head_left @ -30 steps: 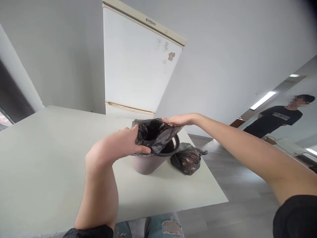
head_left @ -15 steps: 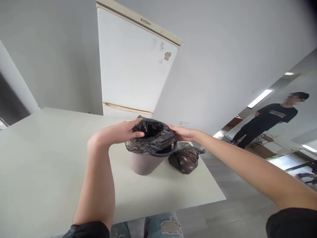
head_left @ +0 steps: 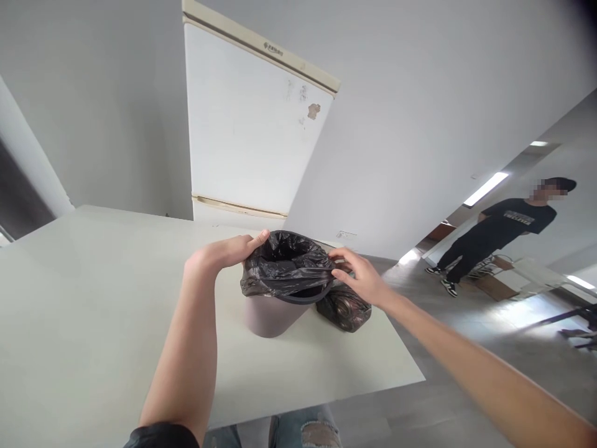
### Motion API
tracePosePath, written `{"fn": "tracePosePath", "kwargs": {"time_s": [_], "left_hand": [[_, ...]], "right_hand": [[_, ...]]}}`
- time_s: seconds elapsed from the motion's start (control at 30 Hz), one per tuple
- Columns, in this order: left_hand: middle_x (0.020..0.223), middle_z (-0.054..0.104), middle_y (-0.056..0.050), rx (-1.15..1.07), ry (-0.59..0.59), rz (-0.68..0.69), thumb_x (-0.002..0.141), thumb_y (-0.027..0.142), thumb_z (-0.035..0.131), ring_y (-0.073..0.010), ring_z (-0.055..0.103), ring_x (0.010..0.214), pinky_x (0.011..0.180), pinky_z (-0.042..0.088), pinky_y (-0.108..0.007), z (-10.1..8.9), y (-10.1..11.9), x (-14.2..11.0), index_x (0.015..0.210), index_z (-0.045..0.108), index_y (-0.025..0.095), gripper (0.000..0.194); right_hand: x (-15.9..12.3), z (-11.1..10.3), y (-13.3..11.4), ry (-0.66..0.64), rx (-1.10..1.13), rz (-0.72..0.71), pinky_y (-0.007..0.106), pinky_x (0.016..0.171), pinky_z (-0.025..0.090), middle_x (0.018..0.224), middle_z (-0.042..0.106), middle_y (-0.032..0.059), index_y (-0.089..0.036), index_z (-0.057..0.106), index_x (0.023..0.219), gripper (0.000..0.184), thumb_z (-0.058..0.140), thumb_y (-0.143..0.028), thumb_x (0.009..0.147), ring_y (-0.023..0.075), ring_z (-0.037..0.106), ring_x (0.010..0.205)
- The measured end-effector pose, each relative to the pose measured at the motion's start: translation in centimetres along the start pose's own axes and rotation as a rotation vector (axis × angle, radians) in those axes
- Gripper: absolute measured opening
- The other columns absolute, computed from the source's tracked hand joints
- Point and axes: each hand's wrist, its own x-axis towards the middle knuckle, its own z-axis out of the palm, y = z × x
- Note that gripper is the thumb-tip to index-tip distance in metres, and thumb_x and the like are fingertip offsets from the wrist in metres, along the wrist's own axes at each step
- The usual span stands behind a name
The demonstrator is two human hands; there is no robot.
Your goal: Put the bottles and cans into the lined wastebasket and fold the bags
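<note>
A small pale pink bin [head_left: 269, 314] stands on the white table [head_left: 93, 311]. A black plastic liner bag [head_left: 284, 267] is spread over its dark rim. My left hand [head_left: 228, 250] grips the bag's left edge at the rim, fingers closed on the plastic. My right hand [head_left: 357, 274] pinches the bag's right edge between thumb and fingers. A tied, filled black bag [head_left: 345, 308] lies on the table just right of the bin, partly behind my right hand.
A white fridge [head_left: 252, 124] stands behind the table against a grey wall. The table's right edge runs close to the filled bag. Another person in black clothes [head_left: 499, 233] stands far right on the grey floor. My jeans [head_left: 298, 432] show below the table.
My right hand drew back from the bin's far rim to its right side, pulling the liner down over the rim. My left hand shifted to the left rim. The view drifted slightly.
</note>
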Motion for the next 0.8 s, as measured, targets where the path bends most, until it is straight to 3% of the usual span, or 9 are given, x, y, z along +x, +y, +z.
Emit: {"fn": "tracePosePath", "kwargs": {"time_s": [0.1, 0.17, 0.3, 0.37, 0.47, 0.6, 0.63, 0.7, 0.8], "left_hand": [[0.118, 0.081, -0.017, -0.027, -0.089, 0.001, 0.091, 0.095, 0.019, -0.0412, 0.072, 0.117, 0.115, 0.047, -0.056, 0.0, 0.1, -0.2, 0.111, 0.074, 0.021, 0.095], [0.110, 0.082, -0.015, -0.043, -0.114, -0.009, 0.090, 0.096, 0.020, -0.0397, 0.073, 0.113, 0.116, 0.046, -0.056, -0.2, 0.0, -0.5, 0.104, 0.074, 0.021, 0.093], [0.119, 0.081, -0.014, -0.063, -0.111, 0.073, 0.088, 0.098, 0.026, -0.0360, 0.074, 0.111, 0.109, 0.053, -0.049, -0.5, -0.4, -1.2, 0.118, 0.075, 0.023, 0.095], [0.126, 0.080, -0.012, -0.049, -0.102, 0.149, 0.087, 0.098, 0.032, -0.0355, 0.074, 0.113, 0.104, 0.055, -0.045, -0.8, -0.6, -1.6, 0.124, 0.075, 0.024, 0.093], [0.136, 0.077, -0.009, -0.007, -0.084, 0.226, 0.083, 0.094, 0.049, -0.0372, 0.071, 0.123, 0.103, 0.055, -0.042, -1.2, -0.5, -2.3, 0.137, 0.071, 0.030, 0.086], [0.145, 0.073, -0.010, -0.007, -0.131, 0.319, 0.077, 0.080, 0.070, -0.0390, 0.065, 0.134, 0.110, 0.054, -0.045, -1.5, -0.1, -3.1, 0.159, 0.054, 0.034, 0.095], [0.146, 0.072, -0.010, -0.016, -0.143, 0.325, 0.076, 0.077, 0.073, -0.0390, 0.065, 0.135, 0.110, 0.054, -0.045, -1.4, 0.0, -3.1, 0.161, 0.051, 0.034, 0.098], [0.150, 0.070, -0.010, -0.034, -0.166, 0.321, 0.075, 0.071, 0.078, -0.0386, 0.065, 0.136, 0.112, 0.054, -0.045, -1.3, 0.0, -3.1, 0.165, 0.046, 0.035, 0.101], [0.156, 0.065, -0.009, -0.062, -0.216, 0.320, 0.074, 0.064, 0.084, -0.0376, 0.064, 0.139, 0.114, 0.055, -0.044, -1.1, -0.2, -2.8, 0.167, 0.042, 0.036, 0.105]], "right_hand": [[-2.5, 1.2, 0.3, 0.120, -0.072, -0.233, 0.045, 0.102, 0.060, 0.127, 0.072, 0.0101, -0.030, 0.064, 0.138, 0.035, 0.068, -0.040, 0.104, 0.0273, 0.070, 0.116], [-3.7, 1.8, 0.1, 0.191, -0.115, -0.402, 0.042, 0.091, 0.062, 0.118, 0.074, 0.0081, -0.033, 0.066, 0.137, 0.035, 0.065, -0.023, 0.103, 0.0249, 0.072, 0.105], [-5.3, 3.3, -0.2, 0.489, -0.126, -0.540, 0.046, 0.083, 0.061, 0.096, 0.071, 0.0052, -0.035, 0.076, 0.114, 0.036, 0.060, -0.008, 0.096, 0.0237, 0.070, 0.086], [-6.0, 4.5, 0.2, 0.523, -0.118, -0.518, 0.056, 0.097, 0.062, 0.098, 0.068, 0.0062, -0.032, 0.076, 0.096, 0.028, 0.061, -0.009, 0.093, 0.0257, 0.070, 0.092], [-6.9, 6.7, 1.6, 0.438, -0.134, -0.451, 0.067, 0.120, 0.050, 0.115, 0.066, 0.0092, -0.029, 0.075, 0.085, 0.025, 0.058, -0.010, 0.091, 0.0292, 0.070, 0.110], [-7.2, 9.3, 3.4, 0.309, -0.145, -0.363, 0.066, 0.134, 0.034, 0.139, 0.060, 0.0114, -0.026, 0.076, 0.083, 0.025, 0.058, -0.010, 0.090, 0.0331, 0.063, 0.133], [-7.0, 9.7, 3.6, 0.292, -0.130, -0.325, 0.064, 0.134, 0.034, 0.144, 0.057, 0.0121, -0.025, 0.077, 0.083, 0.025, 0.057, -0.011, 0.090, 0.0342, 0.061, 0.138], [-6.3, 10.3, 3.9, 0.270, -0.053, -0.237, 0.058, 0.124, 0.048, 0.147, 0.056, 0.0137, -0.024, 0.077, 0.082, 0.026, 0.056, -0.011, 0.089, 0.0342, 0.062, 0.136], [-4.8, 10.5, 4.2, 0.272, 0.147, -0.139, 0.045, 0.095, 0.063, 0.130, 0.065, 0.0133, -0.023, 0.071, 0.074, 0.025, 0.052, -0.015, 0.086, 0.0301, 0.070, 0.113]]}}
